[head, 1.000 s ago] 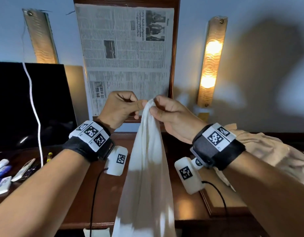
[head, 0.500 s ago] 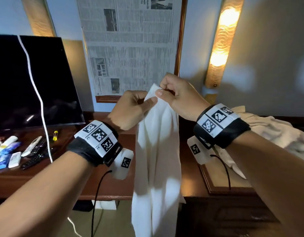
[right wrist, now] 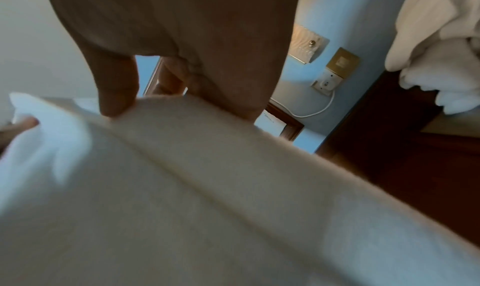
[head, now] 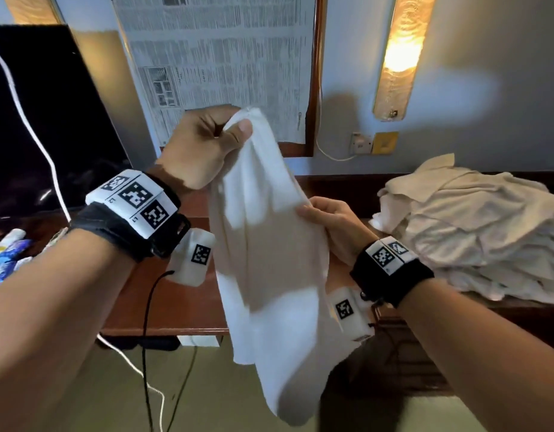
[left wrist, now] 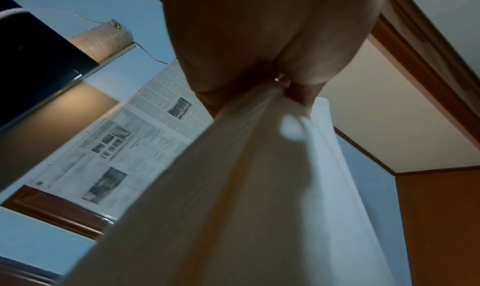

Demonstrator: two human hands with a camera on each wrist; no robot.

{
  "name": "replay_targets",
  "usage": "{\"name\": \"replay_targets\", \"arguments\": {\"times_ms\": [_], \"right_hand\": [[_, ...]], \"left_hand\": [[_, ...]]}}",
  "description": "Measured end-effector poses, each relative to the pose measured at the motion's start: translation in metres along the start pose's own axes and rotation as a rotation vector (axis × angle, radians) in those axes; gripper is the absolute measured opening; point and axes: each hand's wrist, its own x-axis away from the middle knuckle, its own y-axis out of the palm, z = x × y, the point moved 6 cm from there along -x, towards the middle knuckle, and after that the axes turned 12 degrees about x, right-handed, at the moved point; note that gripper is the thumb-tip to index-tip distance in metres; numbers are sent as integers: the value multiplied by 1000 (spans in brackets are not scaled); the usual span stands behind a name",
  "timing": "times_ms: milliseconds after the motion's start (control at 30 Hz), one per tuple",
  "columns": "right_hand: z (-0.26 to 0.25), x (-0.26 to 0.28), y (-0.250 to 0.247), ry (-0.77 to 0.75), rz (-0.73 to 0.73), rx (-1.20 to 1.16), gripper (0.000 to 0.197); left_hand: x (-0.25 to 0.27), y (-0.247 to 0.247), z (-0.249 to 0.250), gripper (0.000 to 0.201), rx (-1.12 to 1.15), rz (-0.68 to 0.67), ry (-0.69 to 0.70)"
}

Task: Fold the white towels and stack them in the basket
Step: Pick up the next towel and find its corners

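A white towel hangs in the air in front of me. My left hand pinches its top corner high up, thumb against curled fingers; the left wrist view shows the cloth streaming down from that grip. My right hand holds the towel's right edge lower down, thumb on the near side and fingers behind; the right wrist view shows the thumb and fingers on the cloth. A heap of unfolded white towels lies on the dark wooden unit at the right. No basket is in view.
A dark wooden desk runs below the towel, with a black TV screen at the left and small packets beneath it. White cables hang by the screen. A newspaper-covered mirror, a lit wall lamp and a socket are on the wall.
My right hand has left the top corner and slid down the towel's right edge, spreading the cloth. My left hand stays up on the corner. The head view has tilted down and right.
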Motion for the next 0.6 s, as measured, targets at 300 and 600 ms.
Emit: {"name": "replay_targets", "arguments": {"times_ms": [300, 600], "right_hand": [[54, -3, -7, -47, -174, 509, 19], [195, 8, -87, 289, -262, 1365, 30]], "left_hand": [[6, -28, -13, 16, -123, 326, 51], [17, -97, -34, 25, -276, 694, 20]]}}
